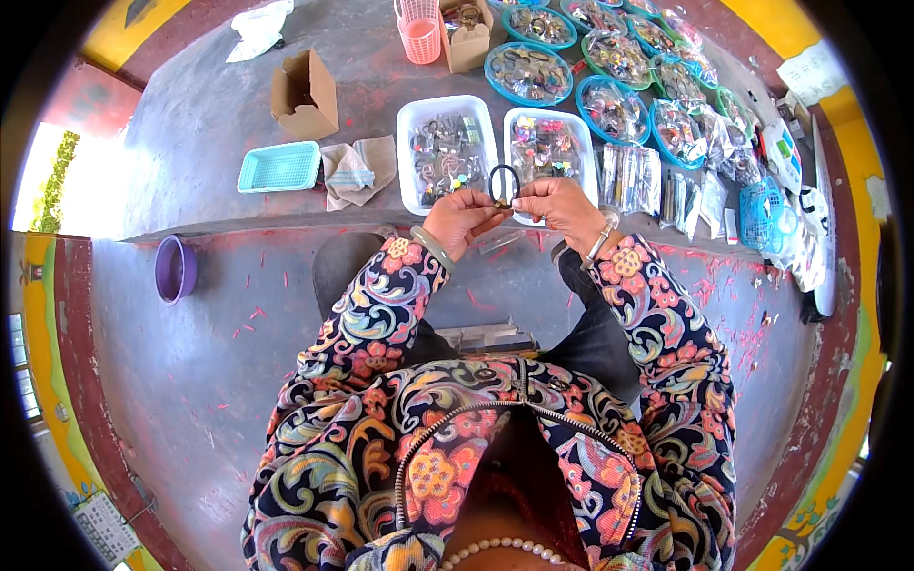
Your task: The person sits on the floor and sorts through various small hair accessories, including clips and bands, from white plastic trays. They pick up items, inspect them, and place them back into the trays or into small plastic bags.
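Note:
Both my hands meet over the front edges of two white trays, pinching a black hair tie (505,167) that stands up as a loop. My left hand (461,221) has its fingertips closed at the lower end of the loop. On the other side, my right hand (566,209) pinches the same lower end, where something small and brownish shows between the fingers. Behind my left hand is the left white tray (405,143), with bagged small items in it. The right white tray (547,112) holds colourful small pieces, partly hidden by my right hand.
On the raised grey surface sit a turquoise basket (249,171), a folded cloth (376,169), an open cardboard box (314,109) and a pink basket (419,38). Several round basins (492,88) of packets and plastic packs (633,181) fill the right. A purple bucket (175,270) stands at left.

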